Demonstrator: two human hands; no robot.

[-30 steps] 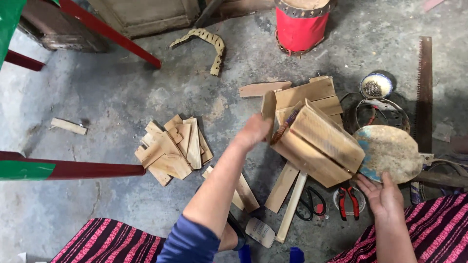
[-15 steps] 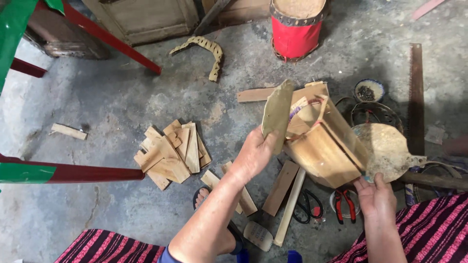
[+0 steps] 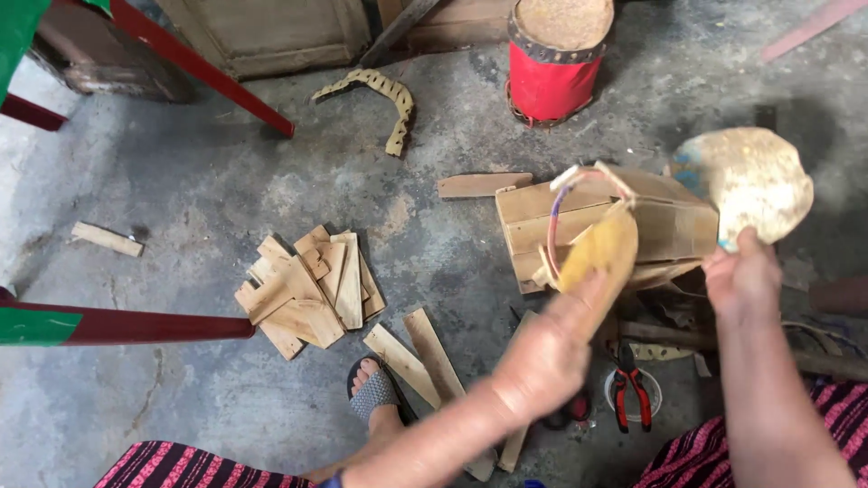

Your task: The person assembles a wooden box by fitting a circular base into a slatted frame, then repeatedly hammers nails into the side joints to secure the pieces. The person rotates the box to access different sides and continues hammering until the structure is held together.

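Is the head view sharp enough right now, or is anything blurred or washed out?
Head view: the left hand and the wooden stave it holds are motion-blurred; the right hand less so; the floor's pile of wood pieces is sharp; light is soft, without glare.

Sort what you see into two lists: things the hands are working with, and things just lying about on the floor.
In hand:
left hand on the wooden bucket
right hand holding the round disc

Lying about:
slat pile
loose slats
red drum
pliers
curved piece
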